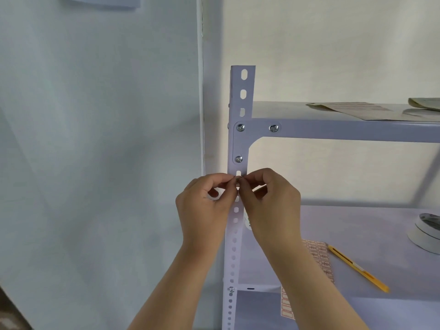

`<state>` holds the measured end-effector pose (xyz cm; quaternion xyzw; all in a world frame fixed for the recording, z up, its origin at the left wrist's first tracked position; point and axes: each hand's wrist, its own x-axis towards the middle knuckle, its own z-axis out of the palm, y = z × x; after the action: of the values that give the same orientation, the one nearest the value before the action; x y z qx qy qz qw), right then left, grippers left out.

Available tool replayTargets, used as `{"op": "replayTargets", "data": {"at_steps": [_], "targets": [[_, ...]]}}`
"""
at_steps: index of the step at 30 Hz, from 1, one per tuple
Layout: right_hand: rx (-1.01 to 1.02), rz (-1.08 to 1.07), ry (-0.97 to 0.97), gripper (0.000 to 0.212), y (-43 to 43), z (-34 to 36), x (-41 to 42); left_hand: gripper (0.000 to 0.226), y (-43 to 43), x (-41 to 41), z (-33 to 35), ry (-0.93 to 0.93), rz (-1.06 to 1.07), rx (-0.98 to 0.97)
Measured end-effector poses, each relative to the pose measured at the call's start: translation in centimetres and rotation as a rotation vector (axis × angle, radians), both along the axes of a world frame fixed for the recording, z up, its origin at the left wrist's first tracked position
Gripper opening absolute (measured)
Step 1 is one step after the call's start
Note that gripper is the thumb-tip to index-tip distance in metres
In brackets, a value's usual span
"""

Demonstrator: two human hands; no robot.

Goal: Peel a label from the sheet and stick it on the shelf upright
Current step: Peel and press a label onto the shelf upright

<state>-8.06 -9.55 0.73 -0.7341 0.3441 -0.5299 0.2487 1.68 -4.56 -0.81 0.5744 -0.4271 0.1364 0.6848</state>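
The white perforated shelf upright (242,96) runs down the middle of the view. My left hand (204,206) and my right hand (269,201) meet in front of it, just below the corner bracket. Their fingertips pinch a small label (238,180) against the upright; most of the label is hidden by the fingers. The label sheet (320,256), white with red-bordered labels, lies on the lower shelf under my right forearm and hangs over the shelf's front edge.
A yellow utility knife (357,269) lies on the lower shelf (371,225), right of the sheet. Stacked tape rolls (426,232) sit at the far right. Flat paper sheets (357,109) rest on the upper shelf. A pale wall (95,139) fills the left side.
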Motion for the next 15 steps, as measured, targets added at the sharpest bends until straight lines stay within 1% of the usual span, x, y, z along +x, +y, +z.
{"op": "replayTargets", "data": {"at_steps": [3,9,12,15], "targets": [[-0.059,-0.037,0.012,0.007,-0.07,-0.20,0.13,0.005,-0.08,0.07,-0.08,-0.069,0.040,-0.025],[-0.099,-0.043,0.013,0.007,-0.39,-0.56,0.32,0.003,-0.32,0.28,-0.10,-0.150,0.089,-0.041],[-0.094,-0.043,-0.015,0.008,-0.39,-0.56,0.35,0.004,-0.54,0.55,-0.28,-0.131,0.075,-0.042],[0.008,-0.019,-0.121,0.027,-0.31,-0.26,0.15,0.008,-0.78,0.68,-0.45,-0.059,0.030,-0.027]]}}
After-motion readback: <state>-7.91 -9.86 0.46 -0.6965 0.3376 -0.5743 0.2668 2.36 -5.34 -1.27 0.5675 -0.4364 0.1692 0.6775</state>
